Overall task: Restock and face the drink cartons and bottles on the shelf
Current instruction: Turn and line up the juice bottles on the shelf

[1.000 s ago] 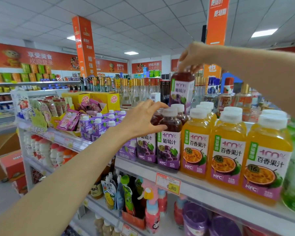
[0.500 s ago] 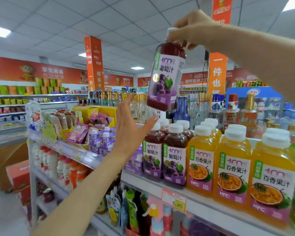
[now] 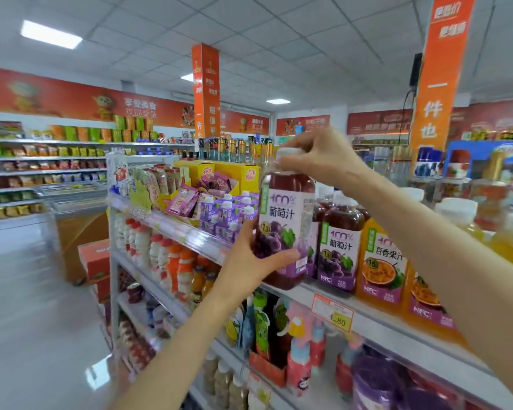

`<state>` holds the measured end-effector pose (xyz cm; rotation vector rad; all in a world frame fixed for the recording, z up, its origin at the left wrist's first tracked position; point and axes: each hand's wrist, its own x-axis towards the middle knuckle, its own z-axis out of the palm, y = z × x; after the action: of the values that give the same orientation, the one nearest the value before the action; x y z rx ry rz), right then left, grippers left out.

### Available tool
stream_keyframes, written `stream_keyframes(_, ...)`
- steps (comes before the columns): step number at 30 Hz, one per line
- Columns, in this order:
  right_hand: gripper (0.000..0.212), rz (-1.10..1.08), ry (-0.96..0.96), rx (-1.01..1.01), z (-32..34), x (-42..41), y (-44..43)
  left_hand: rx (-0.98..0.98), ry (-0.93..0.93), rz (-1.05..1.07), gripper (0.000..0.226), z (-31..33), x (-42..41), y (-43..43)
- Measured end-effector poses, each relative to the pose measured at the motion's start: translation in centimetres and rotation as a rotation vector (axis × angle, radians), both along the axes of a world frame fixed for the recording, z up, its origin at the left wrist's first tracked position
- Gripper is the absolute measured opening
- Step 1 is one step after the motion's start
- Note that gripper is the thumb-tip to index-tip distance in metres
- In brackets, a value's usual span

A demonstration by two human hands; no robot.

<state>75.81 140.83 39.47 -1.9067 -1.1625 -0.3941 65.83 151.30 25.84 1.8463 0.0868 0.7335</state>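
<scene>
A dark purple grape juice bottle (image 3: 285,220) with a white cap stands upright at the front edge of the top shelf (image 3: 376,318). My right hand (image 3: 317,155) pinches its cap from above. My left hand (image 3: 255,261) grips its lower body from the left, thumb across the label. Just right of it stands another grape juice bottle (image 3: 339,241), then orange passion fruit juice bottles (image 3: 381,261). Small purple drink cartons (image 3: 225,214) sit on the shelf to the left.
A yellow price tag (image 3: 332,316) hangs on the shelf rail. The lower shelves hold pouches and small bottles (image 3: 296,350). White and orange bottles (image 3: 172,255) fill the shelf at the left. Glass bottles (image 3: 234,149) stand behind. The aisle floor (image 3: 36,306) lies to the left.
My right hand has brought the grape juice bottle down from overhead to the shelf's front edge. My left hand, open in the air before, now grips the bottle's lower body.
</scene>
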Motion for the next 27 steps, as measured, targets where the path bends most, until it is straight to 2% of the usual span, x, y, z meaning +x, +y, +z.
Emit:
stream_keyframes(3,0.018,0.063,0.116,0.001,-3.1,-0.7,0.7,-0.116,-0.026,0.0,0.02,-1.2,-1.5,0.1)
stream_keyframes(4,0.013,0.071,0.148,0.01,-4.2,-0.8,0.9,-0.171,-0.043,0.009,0.015,-1.7,-1.9,0.1)
stream_keyframes(6,0.007,0.094,0.212,0.024,-6.0,-1.1,1.3,-0.278,-0.077,0.016,0.023,-3.0,-2.7,-0.2)
stream_keyframes(12,0.016,0.135,0.234,0.063,-9.8,-2.3,2.2,-0.456,-0.029,-0.009,0.036,-6.2,-3.9,-1.0)
stream_keyframes(16,0.026,0.244,0.394,0.192,-12.9,-2.9,2.1,-0.515,-0.027,0.048,0.051,-7.1,-4.5,-0.9)
stream_keyframes(20,0.042,0.308,0.601,0.291,-15.7,-3.7,2.3,-0.5,-0.017,0.104,0.052,-7.0,-4.4,-1.1)
stream_keyframes(24,0.051,0.289,0.633,0.27,-18.0,-4.5,2.7,-0.509,0.051,0.206,0.051,-7.7,-3.8,-0.4)
stream_keyframes(27,0.065,0.359,0.697,0.283,-19.7,-4.8,2.7,-0.542,0.069,0.253,0.038,-8.3,-3.5,0.1)
